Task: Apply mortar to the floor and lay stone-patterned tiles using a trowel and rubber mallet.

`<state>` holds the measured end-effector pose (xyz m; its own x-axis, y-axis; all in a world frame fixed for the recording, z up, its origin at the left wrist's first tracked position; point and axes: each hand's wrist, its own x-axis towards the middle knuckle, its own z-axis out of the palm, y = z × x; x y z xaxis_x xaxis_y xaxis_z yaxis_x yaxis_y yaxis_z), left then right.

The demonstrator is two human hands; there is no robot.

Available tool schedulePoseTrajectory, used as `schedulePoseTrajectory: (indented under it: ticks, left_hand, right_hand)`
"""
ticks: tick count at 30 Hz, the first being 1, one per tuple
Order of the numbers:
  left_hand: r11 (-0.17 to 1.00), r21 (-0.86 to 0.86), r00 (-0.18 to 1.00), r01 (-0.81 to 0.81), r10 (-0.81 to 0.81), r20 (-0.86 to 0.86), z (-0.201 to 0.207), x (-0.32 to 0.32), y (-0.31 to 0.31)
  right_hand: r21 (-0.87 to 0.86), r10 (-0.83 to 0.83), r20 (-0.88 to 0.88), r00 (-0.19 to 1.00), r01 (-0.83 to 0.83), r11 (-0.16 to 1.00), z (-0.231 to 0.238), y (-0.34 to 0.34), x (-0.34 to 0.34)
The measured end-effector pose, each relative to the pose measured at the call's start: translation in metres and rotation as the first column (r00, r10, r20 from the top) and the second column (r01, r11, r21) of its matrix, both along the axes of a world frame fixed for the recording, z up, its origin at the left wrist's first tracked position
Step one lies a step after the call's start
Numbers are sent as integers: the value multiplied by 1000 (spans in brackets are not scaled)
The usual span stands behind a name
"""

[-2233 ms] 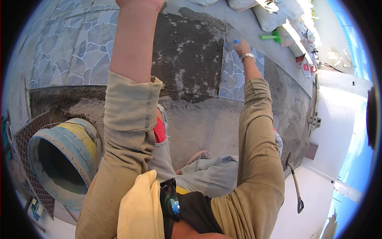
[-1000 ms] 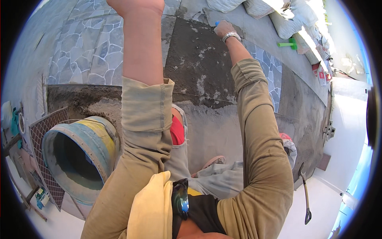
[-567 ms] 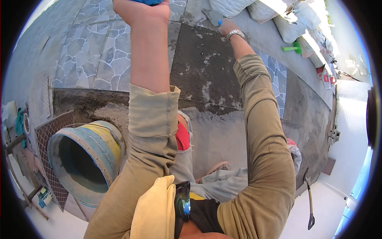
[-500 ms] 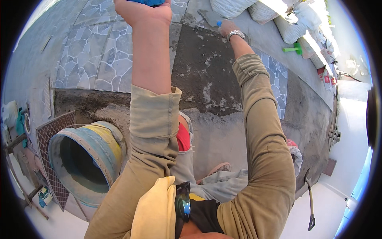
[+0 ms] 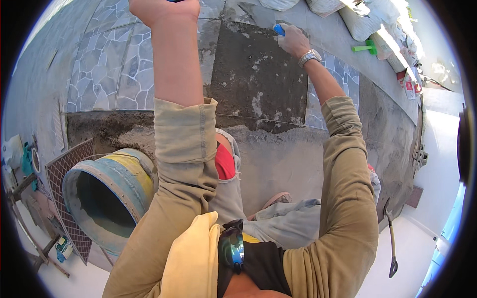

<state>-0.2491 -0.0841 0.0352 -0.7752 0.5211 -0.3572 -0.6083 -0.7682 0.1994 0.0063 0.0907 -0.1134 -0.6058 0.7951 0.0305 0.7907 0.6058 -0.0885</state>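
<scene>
My left hand (image 5: pixel 166 11) is at the top edge of the picture, its fingers out of view. A sliver of something blue shows there, most of it cut off. My right hand (image 5: pixel 294 40) is closed on the blue handle (image 5: pixel 279 30) of what looks like a trowel, over the far right of a dark, rough mortar patch (image 5: pixel 256 74). Its blade is hard to make out now. Grey stone-patterned tiles (image 5: pixel 99 69) with white lines border the patch on the left, and more tiles (image 5: pixel 343 89) lie to its right.
A blue and yellow bucket (image 5: pixel 112 198) with greyish contents tilts at my left beside a rusty mesh screen (image 5: pixel 54 164). White sacks (image 5: pixel 360 25) and a green mallet-like tool (image 5: pixel 367 47) stand at the far right. A spade (image 5: pixel 391 238) lies at the near right.
My right hand has moved nearer and slightly right with the blue handle. My left hand has shifted left and up, taking most of the blue thing out of view.
</scene>
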Motion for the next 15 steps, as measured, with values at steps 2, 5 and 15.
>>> schedulePoseTrajectory:
  ticks: [2,5,15]
  left_hand:
    - [998,-46,998,-41,39,-43,0,-2,-1]
    - [999,-49,999,-19,17,-50,2,-3,-7]
    - [996,-82,995,-30,22,-99,22,8,-12]
  right_hand:
    - [-319,-64,-101,993,29,947,-3,-25,-19]
    - [-798,-210,-329,921,-152,583,-28,-87,-42]
    - [-865,-496,-405,768,-148,479,-79,-79,-94]
